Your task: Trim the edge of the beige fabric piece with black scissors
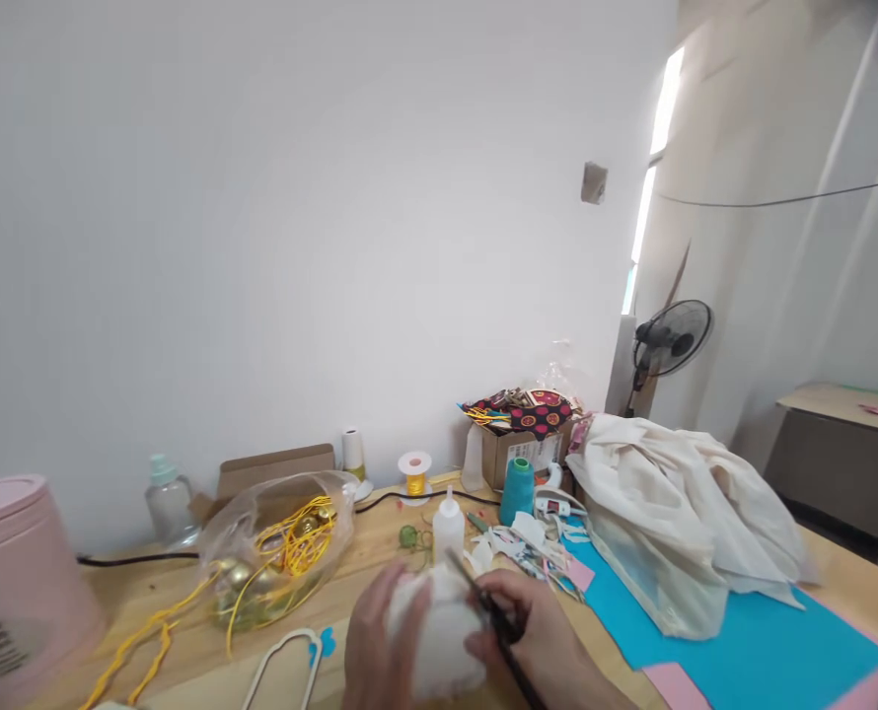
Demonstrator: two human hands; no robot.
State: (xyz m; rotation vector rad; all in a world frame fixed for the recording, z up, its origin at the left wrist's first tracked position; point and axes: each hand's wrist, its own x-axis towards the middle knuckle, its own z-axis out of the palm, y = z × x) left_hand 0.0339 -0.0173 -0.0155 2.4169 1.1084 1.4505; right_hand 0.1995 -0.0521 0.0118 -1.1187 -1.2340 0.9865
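At the front of the table, my left hand is closed on a soft-looking white piece, blurred, with the fingers over its left side. Against its right side, my right hand grips a slim dark tool with a narrow tip pointing up and left. The tip overlaps the top of the white piece; whether it touches cannot be made out. Motion blur hides the tool's exact kind. Just behind the hands stands a white squeeze bottle with a nozzle.
Left are a pink bin, a clear bag of yellow cord and a white loop frame. Behind stand a yellow spool and teal thread cone. Right, white fabric lies on blue sheets near scraps.
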